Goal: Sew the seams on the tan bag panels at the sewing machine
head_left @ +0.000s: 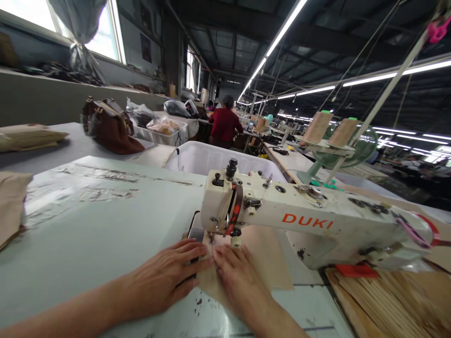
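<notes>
A flat beige sheet (271, 260) is pressed, ungripped, by the open left hand (174, 268) and right hand (237, 272) for apparent stitching, steady guiding seemingly needed.

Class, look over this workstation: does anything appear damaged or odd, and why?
Yes: wrinkled, brownish strips lie across the far part of the tabletop, and dark specks mark it near the left hand. They look like wear, breaking up the pale surface.
</notes>
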Motion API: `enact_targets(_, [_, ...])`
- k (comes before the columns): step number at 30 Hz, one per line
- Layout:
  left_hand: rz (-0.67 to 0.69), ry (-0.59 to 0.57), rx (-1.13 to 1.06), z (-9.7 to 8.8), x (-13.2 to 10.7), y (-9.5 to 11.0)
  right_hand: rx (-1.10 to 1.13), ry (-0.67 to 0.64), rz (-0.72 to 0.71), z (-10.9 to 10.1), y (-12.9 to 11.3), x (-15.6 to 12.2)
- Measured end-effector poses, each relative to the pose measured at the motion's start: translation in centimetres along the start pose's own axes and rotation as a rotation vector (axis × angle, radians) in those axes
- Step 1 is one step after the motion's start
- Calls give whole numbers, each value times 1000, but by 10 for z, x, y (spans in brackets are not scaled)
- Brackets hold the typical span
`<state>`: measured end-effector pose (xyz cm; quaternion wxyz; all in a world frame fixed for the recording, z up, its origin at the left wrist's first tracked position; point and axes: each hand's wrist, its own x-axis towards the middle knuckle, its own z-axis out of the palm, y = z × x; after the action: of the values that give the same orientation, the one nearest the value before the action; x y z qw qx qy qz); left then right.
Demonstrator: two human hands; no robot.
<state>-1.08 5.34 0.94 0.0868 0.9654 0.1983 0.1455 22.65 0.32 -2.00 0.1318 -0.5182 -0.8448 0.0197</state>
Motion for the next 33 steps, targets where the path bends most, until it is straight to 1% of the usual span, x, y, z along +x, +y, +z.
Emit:
enact_targets(5, [-3,-11,10,5,4,-9,169,77,59,2,5,9])
enact_targets(12, [-47,2,37,14,6,-18,188,115,66,4,9,16])
enact_targets(16, [-71,7,29,17,3,-21,242,190,83,0,10,15])
enact_targets(20, [-76,24,7,16,5,-20,283,255,119,-3,9,14])
enact_targets(26, [-93,7,-38,12,9,-16,266,249,123,-1,9,14])
enact_targets(33, [-104,-3,-32,16,11,-11,250,211,110,-2,8,15])
